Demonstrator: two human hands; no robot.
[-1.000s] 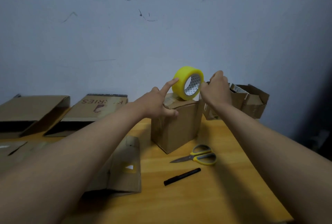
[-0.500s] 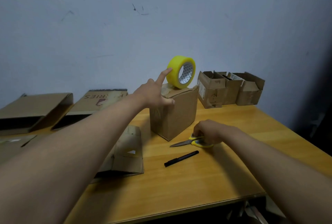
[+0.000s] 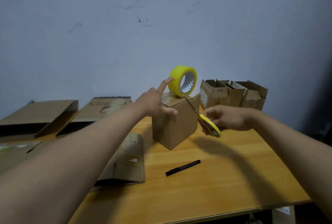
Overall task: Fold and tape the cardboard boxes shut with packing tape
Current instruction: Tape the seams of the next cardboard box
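A closed brown cardboard box (image 3: pixel 177 126) stands in the middle of the wooden table (image 3: pixel 206 187). A yellow roll of packing tape (image 3: pixel 182 80) stands on edge on its top. My left hand (image 3: pixel 156 103) rests on the box's top left corner, fingers spread, the index fingertip touching the roll's side. My right hand (image 3: pixel 227 118) grips yellow-handled scissors (image 3: pixel 203 117) to the right of the box. Their blades point up-left, the tips near the bottom of the roll.
A black marker (image 3: pixel 182 168) lies on the table in front of the box. Flattened cardboard boxes (image 3: pixel 38 114) lie at the left, and another flat piece (image 3: pixel 129 162) lies under my left forearm. Open small boxes (image 3: pixel 233 94) stand at the back right against the wall.
My right hand left the tape roll, dropped to the scissors on the table, picked them up and raised them toward the roll. My left hand stayed on the box.
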